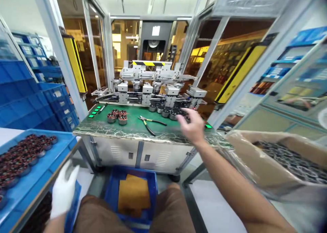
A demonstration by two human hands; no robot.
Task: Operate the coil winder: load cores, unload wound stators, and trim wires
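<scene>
My right hand [192, 125], bare, reaches over the right part of the green work surface [133, 128]. Its thumb and fingers are apart, beside a group of dark round metal cores [166, 113]; its fingers hide part of that group. My left hand [65, 187] wears a white glove and hangs low, fingers spread, near the blue tray [66, 137] with nothing in it. Cutting pliers [149, 121] with black and yellow-green handles lie with their handles spread on the surface. To their left sit several wound motor stators [122, 119] with reddish wire.
A machine with several white clamp stations [146, 93] stands behind the surface, between yellow light bars [75, 64]. Many wound cores [22, 154] fill the left tray. A lined carton [240, 144] holds grey rings at right. A blue bin [112, 192] with yellow-brown sheets is between my knees.
</scene>
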